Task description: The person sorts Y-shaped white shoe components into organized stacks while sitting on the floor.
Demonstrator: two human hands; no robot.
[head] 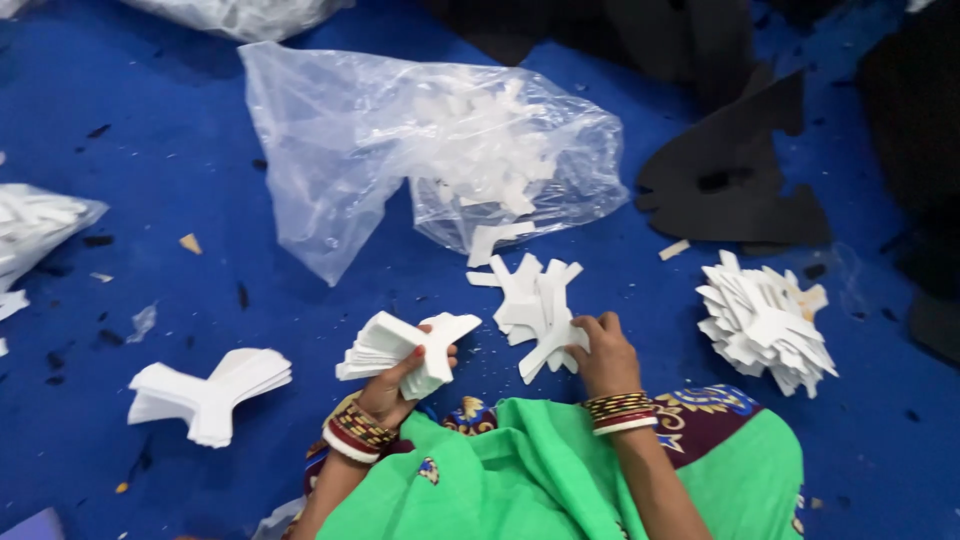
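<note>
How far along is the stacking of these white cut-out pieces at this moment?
Done: one neat stack of white Y-shaped cut-outs lies on the blue floor, with a larger fanned pile on the other side. In hand: the left hand grips a stack while the right hand touches loose pieces. Left: more pieces in the clear plastic bag.

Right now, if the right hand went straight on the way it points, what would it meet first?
The right hand already touches the loose white cut-outs; beyond them, probably the clear plastic bag, though depth is unclear.
</note>
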